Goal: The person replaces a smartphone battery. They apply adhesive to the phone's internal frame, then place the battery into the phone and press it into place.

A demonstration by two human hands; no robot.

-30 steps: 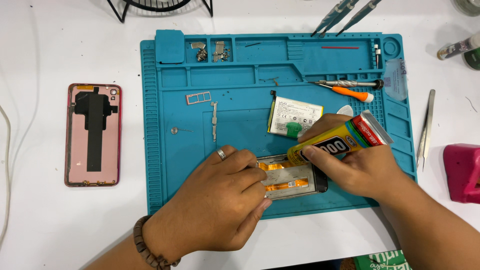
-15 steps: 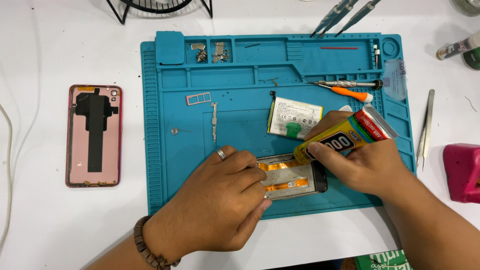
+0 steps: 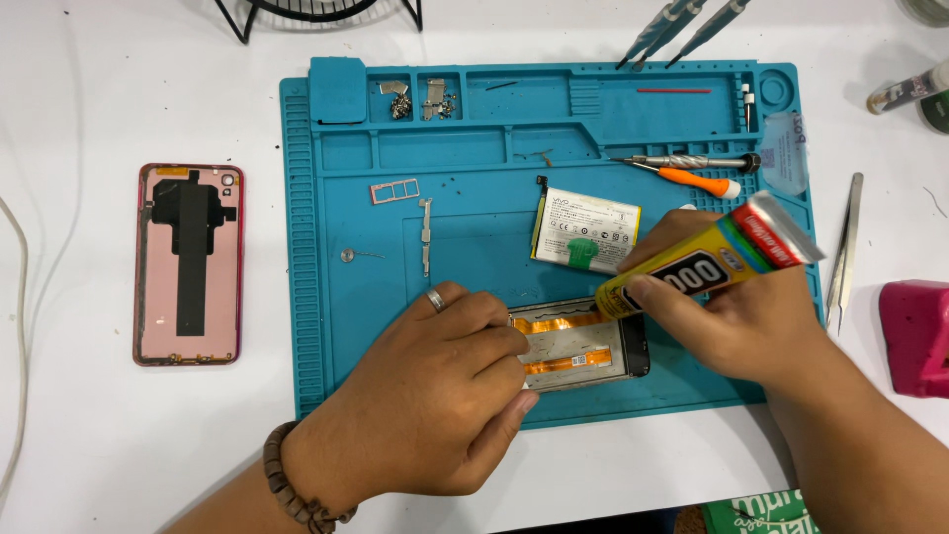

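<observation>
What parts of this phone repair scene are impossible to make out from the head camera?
- Left half of the opened phone: covered by the left hand.
- Nozzle of the yellow glue tube, held in the right hand: its tip is too small to tell whether it touches the phone.
- Small screws and brackets in the blue mat trays: too small to tell apart.
- Green packet: cut off by the bottom edge.

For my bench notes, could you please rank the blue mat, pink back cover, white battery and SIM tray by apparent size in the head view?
1. blue mat
2. pink back cover
3. white battery
4. SIM tray
</observation>
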